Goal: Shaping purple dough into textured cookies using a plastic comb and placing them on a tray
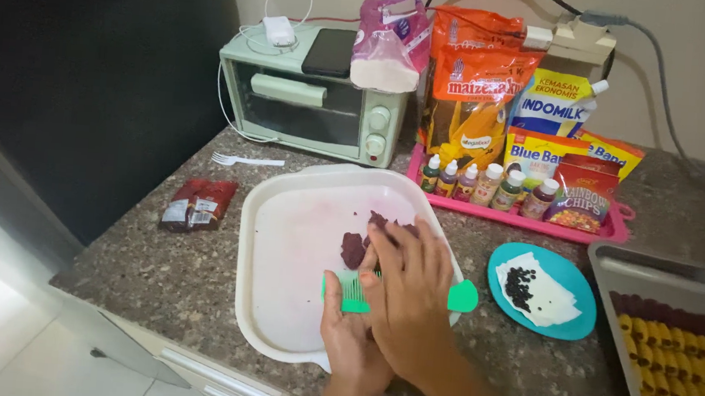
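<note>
Soft purple dough (354, 249) on white tray (276, 318), likely sticky, pressed onto green comb (345, 290) by flat-open right hand (408, 290); left hand (350, 336) gripping comb.

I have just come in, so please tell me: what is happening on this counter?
A person presses both hands together over a green comb on a white tray. The right hand lies over the left hand. Dark purple dough sits on the tray beside the fingers. A blue plate and a baking pan stand to the right.
</note>
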